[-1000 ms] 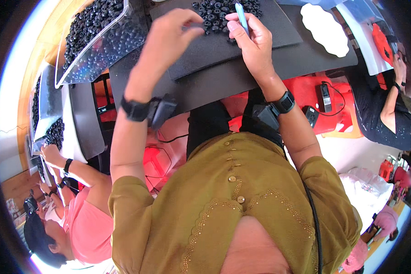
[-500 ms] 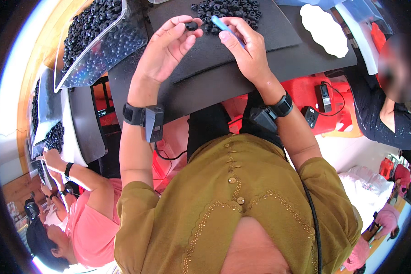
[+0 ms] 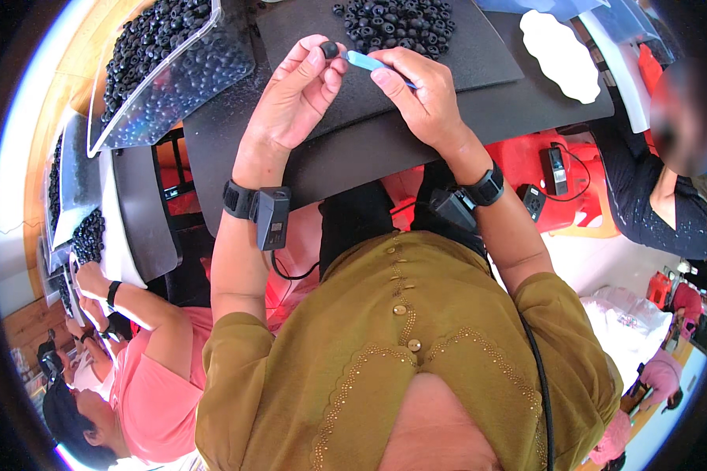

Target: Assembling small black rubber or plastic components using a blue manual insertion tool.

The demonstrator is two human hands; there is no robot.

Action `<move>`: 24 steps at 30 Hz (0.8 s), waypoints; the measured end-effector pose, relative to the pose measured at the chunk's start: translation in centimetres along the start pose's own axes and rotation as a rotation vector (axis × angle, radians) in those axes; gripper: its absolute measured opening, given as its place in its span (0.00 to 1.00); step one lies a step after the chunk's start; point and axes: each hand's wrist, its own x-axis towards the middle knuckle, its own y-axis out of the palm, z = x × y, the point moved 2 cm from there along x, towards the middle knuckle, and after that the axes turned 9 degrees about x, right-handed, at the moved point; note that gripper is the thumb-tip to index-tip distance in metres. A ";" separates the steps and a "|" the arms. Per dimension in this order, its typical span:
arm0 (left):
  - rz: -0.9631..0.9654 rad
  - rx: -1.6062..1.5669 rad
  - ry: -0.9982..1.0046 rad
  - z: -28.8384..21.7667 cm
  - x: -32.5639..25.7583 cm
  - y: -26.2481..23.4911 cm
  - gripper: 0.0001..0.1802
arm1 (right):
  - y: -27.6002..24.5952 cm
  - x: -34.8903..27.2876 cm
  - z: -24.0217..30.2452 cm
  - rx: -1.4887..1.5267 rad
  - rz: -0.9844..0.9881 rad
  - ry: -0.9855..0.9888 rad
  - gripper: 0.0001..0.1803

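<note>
My left hand pinches a small black round part between thumb and fingertips. My right hand is closed around a slim light-blue tool, held like a pen. The tool's tip points left and comes close to the black part; whether it touches cannot be made out. Just beyond my hands, a pile of similar black parts, several with round openings, lies on a dark board on the table.
A clear bin full of black parts stands at the left. A white wavy-edged piece lies at the right of the dark table. A person in pink works at the left, hands near more black parts. Another person sits at the right.
The light-blue tool has swung from pointing up to pointing left, its tip now beside the black part. My left hand has shifted slightly right, toward the tool.
</note>
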 end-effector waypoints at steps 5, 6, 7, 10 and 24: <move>0.028 -0.035 -0.002 0.1 0.0 -0.3 0.15 | 0.1 0.0 0.2 -0.078 0.055 0.029 0.11; 0.007 -0.028 -0.010 0.1 -0.1 -0.2 0.15 | 0.1 0.1 0.3 -0.079 0.055 0.030 0.11; -0.014 -0.021 -0.017 0.1 -0.1 -0.1 0.16 | 0.1 0.1 0.4 -0.099 0.057 0.022 0.11; -0.023 0.012 -0.003 0.1 -0.2 -0.4 0.16 | 0.2 0.2 0.6 -0.126 0.053 0.006 0.11; -0.051 0.074 0.001 0.0 -0.2 -0.2 0.14 | 0.1 0.3 0.8 -0.173 0.017 0.023 0.10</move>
